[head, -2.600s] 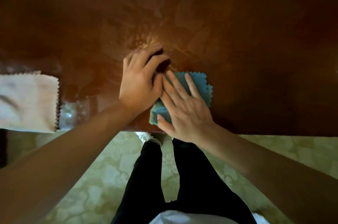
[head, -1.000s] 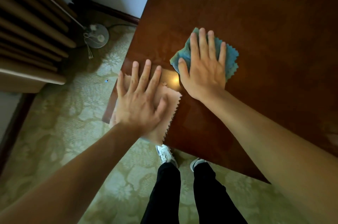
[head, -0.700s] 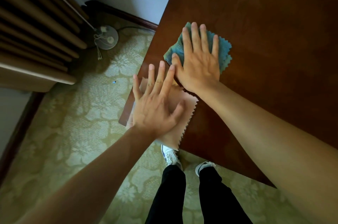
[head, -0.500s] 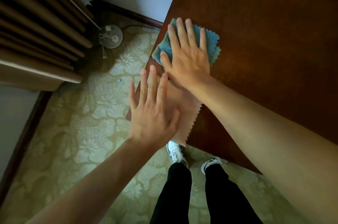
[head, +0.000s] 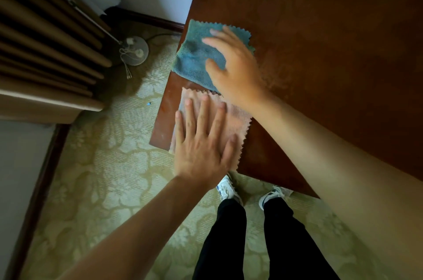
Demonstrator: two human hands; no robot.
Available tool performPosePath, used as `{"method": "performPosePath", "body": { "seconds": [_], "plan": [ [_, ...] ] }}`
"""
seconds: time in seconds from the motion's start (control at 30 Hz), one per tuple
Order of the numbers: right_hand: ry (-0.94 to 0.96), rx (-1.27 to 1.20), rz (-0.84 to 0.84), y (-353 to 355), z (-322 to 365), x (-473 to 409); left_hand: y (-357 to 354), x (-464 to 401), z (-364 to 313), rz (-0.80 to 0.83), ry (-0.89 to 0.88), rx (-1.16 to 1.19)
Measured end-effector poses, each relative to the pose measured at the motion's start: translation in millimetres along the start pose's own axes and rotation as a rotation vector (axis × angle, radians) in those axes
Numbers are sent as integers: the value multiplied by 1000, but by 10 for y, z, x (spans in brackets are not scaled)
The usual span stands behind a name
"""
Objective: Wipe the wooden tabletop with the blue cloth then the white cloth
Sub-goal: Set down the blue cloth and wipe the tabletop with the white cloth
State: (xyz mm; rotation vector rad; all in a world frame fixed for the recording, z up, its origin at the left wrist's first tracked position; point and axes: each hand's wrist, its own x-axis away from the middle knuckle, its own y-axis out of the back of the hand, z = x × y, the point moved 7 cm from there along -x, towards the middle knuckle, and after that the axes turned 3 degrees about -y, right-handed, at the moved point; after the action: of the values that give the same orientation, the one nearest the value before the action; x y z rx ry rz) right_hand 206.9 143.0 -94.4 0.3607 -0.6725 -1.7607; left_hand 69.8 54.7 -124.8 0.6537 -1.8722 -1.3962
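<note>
The dark wooden tabletop (head: 332,50) fills the upper right, and its near left corner lies under my hands. The blue cloth (head: 194,57) lies flat at the table's left edge. My right hand (head: 233,66) is blurred over the cloth's right part; its fingers are apart and a shadow lies under them. The white cloth (head: 238,119) lies on the corner just in front of the blue one and hangs slightly over the near edge. My left hand (head: 201,142) presses flat on it with fingers spread.
Left of the table, a round lamp base (head: 135,50) with a cord stands on the patterned carpet (head: 103,188). Brown vertical folds (head: 45,39) fill the upper left. My legs and shoes (head: 226,188) are at the table's near edge.
My left hand has come down flat onto the white cloth. My right hand has slid to the blue cloth's right part, uncovering most of it. The view shifted from the table's middle to its left corner.
</note>
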Motion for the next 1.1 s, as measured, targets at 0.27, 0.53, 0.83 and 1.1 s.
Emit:
{"method": "performPosePath", "body": {
  "seconds": [0.27,0.53,0.83,1.1],
  "plan": [
    [99,34,-118,272,-252,1001,-142,-11,-680,-41,-82,8],
    [50,94,-425,845,-568,1412,-232,-299,-1370,-34,-147,-60],
    [-17,271,-251,513,-673,1411,440,-350,-558,-267,-153,178],
    [-58,769,-64,332,-768,1106,639,-1721,35,-100,-139,-47]
  ]
}}
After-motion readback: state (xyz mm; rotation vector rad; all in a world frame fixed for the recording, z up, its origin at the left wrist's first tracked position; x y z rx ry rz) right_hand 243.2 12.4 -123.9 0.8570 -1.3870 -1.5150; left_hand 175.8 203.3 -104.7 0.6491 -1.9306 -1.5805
